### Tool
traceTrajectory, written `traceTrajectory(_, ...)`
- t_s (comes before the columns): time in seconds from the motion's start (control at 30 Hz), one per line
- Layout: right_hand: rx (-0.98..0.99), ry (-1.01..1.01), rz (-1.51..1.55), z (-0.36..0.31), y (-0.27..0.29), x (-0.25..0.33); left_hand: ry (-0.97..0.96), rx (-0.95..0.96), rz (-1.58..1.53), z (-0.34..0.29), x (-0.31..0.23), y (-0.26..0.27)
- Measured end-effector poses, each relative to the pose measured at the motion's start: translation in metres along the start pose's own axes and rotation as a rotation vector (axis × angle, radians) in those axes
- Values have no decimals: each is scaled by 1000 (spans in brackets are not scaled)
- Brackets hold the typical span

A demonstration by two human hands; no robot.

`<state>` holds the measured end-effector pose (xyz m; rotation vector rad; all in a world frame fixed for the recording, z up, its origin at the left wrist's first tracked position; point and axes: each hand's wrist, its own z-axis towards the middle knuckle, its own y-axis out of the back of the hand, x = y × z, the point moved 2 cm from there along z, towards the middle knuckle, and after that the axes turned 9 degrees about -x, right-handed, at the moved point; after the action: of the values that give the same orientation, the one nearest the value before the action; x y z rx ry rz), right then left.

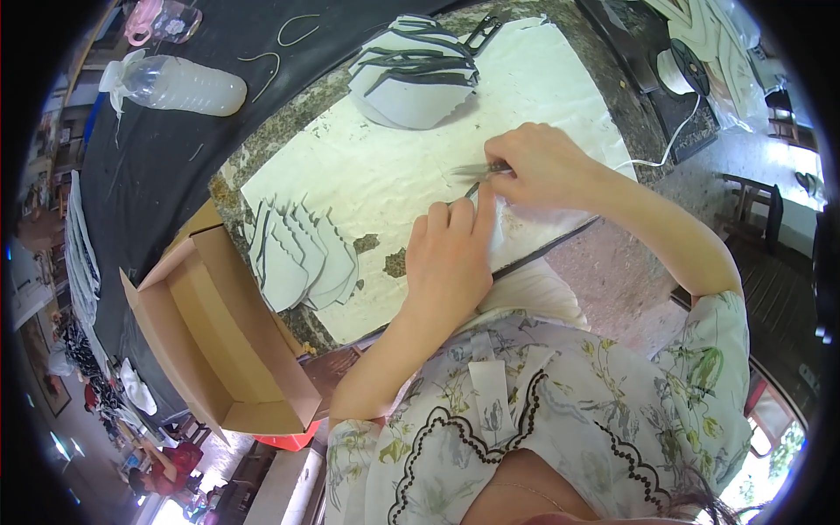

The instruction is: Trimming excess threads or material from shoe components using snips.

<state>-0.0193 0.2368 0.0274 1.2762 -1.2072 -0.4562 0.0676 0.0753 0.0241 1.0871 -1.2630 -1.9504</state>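
My right hand [541, 164] is closed around a small metal tool with thin blades [473, 170], like snips; the blades are blurred. Close beside it, my left hand [453, 254] holds a white cut piece with a dark edge [498, 229] down on the board, its fingers covering most of it. Beyond both hands lies a pile of white and dark-edged cut pieces [416, 96]. More white pieces with jagged edges [297, 254] lie overlapped at the board's left side. A white sheet [551, 87] covers the worn board under my hands.
An open cardboard box [232, 328] stands left of the board. On the black cloth are a cloudy plastic bottle [179, 85], a pink-lidded cup [164, 21] and bits of cord [262, 74]. A thread spool [681, 68] sits at the far right, trailing white thread. A person in red [175, 468] is at lower left.
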Motion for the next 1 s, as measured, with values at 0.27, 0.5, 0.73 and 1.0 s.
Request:
traceTrajectory(0.27,-462,-471,198,-63,32,5,39,-87,36,-17,2,-9)
traceTrajectory(0.5,-469,-380,114,-71,-28,22,42,-109,40,-16,-5,-12)
traceTrajectory(0.73,-536,-329,151,-61,-37,19,40,-133,62,-21,-6,-13)
traceTrajectory(1.0,-571,-311,282,-58,-32,18,25,-166,9,-16,0,-9)
